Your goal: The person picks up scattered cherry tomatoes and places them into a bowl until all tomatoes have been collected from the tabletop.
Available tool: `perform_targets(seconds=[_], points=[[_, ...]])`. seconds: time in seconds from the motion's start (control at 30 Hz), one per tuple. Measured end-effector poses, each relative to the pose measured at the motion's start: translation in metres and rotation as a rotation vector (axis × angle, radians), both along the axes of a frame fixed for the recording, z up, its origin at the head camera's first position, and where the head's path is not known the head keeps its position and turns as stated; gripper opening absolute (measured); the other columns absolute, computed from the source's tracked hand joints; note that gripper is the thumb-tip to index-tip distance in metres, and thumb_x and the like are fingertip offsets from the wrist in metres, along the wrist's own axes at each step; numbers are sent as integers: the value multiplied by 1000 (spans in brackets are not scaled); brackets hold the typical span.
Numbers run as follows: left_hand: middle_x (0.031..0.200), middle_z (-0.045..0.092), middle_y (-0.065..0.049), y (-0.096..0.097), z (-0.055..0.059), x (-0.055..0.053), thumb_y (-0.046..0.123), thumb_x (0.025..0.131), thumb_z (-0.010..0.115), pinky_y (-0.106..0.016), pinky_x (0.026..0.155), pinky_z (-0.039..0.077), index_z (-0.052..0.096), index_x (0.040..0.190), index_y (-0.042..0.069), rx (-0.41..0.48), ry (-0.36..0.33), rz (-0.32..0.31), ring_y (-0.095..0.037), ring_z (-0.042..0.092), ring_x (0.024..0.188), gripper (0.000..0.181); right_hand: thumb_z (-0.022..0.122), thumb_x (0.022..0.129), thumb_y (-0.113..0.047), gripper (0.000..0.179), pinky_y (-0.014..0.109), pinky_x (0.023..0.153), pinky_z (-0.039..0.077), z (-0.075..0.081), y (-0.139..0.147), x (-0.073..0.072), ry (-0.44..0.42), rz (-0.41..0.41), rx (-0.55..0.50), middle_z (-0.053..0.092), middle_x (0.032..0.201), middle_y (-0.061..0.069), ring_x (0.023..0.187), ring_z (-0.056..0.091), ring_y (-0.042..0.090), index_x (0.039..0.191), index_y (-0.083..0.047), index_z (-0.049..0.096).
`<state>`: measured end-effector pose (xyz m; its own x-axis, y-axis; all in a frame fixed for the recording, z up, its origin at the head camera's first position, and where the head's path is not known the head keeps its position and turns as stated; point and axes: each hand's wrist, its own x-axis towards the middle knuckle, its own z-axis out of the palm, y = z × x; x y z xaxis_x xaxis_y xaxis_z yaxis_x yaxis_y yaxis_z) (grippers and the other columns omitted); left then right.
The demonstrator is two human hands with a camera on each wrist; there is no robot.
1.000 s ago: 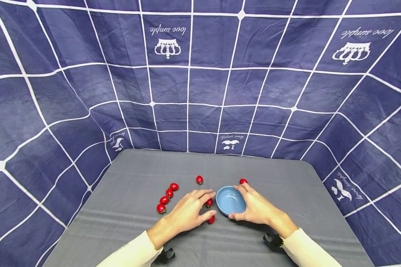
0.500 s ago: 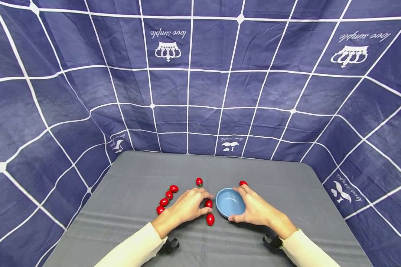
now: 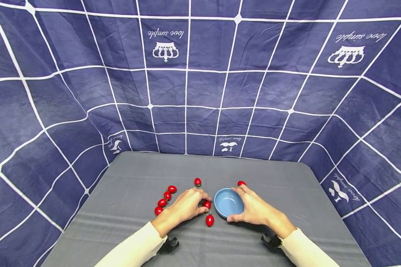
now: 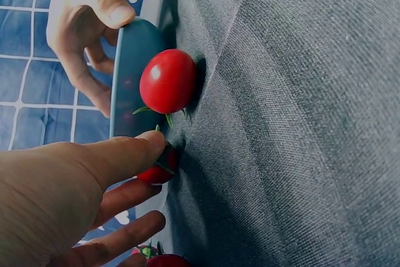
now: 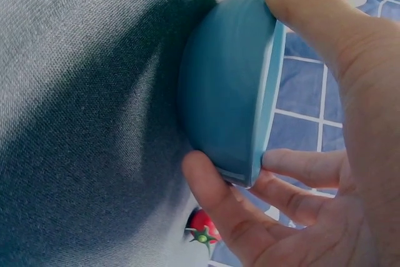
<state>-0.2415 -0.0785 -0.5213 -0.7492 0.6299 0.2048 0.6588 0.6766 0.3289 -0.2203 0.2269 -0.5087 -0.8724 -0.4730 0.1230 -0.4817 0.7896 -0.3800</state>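
Note:
My left hand (image 3: pixel 186 205) pinches a red cherry tomato (image 3: pixel 206 204) between thumb and fingers, just left of the bowl. In the left wrist view, the thumb tip lies over the green leaves of this tomato (image 4: pixel 157 172), with a finger on its other side. A second cherry tomato (image 3: pixel 209 220) lies close by, nearer the body. My right hand (image 3: pixel 255 207) grips the small blue bowl (image 3: pixel 228 202) from the right. Its thumb is at the near rim and its fingers are round the far side, as the right wrist view of the bowl (image 5: pixel 228 85) also shows.
Several cherry tomatoes (image 3: pixel 162 203) form a slanting row left of the left hand. One tomato (image 3: pixel 198 182) lies farther back, another (image 3: pixel 241 183) behind the right fingers. A grey cloth (image 3: pixel 270 178) covers the table; a blue white-lined curtain (image 3: pixel 204 89) surrounds it.
My left hand has drawn its thumb and fingers in from a wider spread onto the tomato beside the bowl. The nearer tomato, earlier partly under the thumb, shows fully. The right hand keeps its grip.

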Motion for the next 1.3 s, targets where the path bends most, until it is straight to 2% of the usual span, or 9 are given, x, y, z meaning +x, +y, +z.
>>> perform_targets(seconds=[0.3, 0.53, 0.73, 1.0, 1.3], points=[[119, 87, 3, 0, -2, 1, 22, 96, 98, -40, 102, 68, 89, 124, 16, 19, 21, -6, -24, 82, 115, 30, 106, 80, -55, 107, 53, 112, 65, 3, 4, 0, -6, 34, -1, 67, 151, 15, 126, 76, 30, 158, 5, 63], [118, 86, 3, -2, -4, 1, 23, 98, 96, -40, 101, 67, 88, 125, 16, 23, 21, -3, -23, 81, 114, 29, 105, 81, -55, 107, 57, 118, 63, 2, 6, -1, -27, 11, 0, 66, 158, 17, 135, 74, 34, 160, 2, 62], [119, 86, 3, -3, -4, 1, 24, 98, 96, -41, 102, 67, 88, 124, 17, 23, 50, 10, -22, 82, 115, 29, 106, 80, -55, 107, 54, 115, 64, 1, 7, -2, -24, 17, -4, 67, 155, 14, 130, 76, 30, 160, 1, 63], [115, 85, 4, -1, 0, 4, 25, 97, 97, -39, 96, 68, 88, 123, 17, 39, 67, 11, -19, 81, 107, 29, 107, 79, -56, 107, 51, 111, 66, 3, 7, -2, -19, 40, -34, 70, 151, 13, 125, 77, 28, 158, 2, 64], [117, 86, 4, 0, 7, 5, 28, 98, 96, -38, 97, 69, 88, 125, 19, 66, 94, 27, -16, 81, 104, 29, 107, 77, -59, 107, 47, 109, 67, 1, 7, -3, 11, 52, -38, 71, 150, 13, 122, 78, 26, 156, 2, 66]])
